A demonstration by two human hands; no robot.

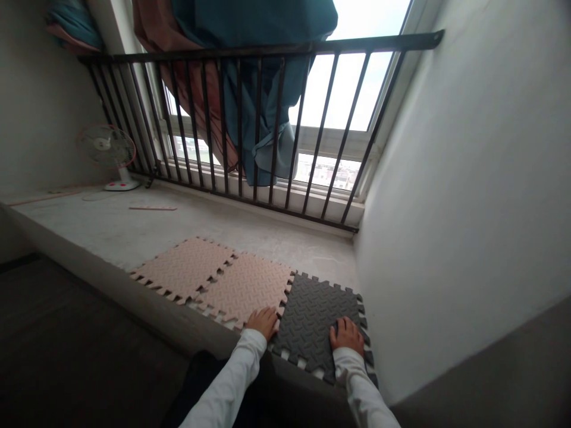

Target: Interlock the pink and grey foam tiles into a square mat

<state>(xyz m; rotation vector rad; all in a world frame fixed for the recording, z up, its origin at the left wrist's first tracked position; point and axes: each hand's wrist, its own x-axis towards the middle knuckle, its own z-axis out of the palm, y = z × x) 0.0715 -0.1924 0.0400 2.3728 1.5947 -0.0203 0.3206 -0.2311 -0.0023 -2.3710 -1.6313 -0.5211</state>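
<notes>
My left hand (264,323) rests on the front right corner of a beige foam puzzle mat (252,284), beside its seam with a dark grey foam puzzle mat (314,315). Flat on the right part of the grey mat lies my right hand (347,336), fingers spread a little. Both hands look open, with nothing held. A second beige foam mat (185,266) lies to the left of the first, with gaps showing along the toothed joint. All the mats have a raised tread pattern.
Mats lie on a concrete ledge (102,232), its front edge dropping to a dark floor. A black metal railing (250,199) with curtains (250,35) runs behind. White wall (455,208) closes the right side. A fan (116,156) and a thin strip (152,208) are at left.
</notes>
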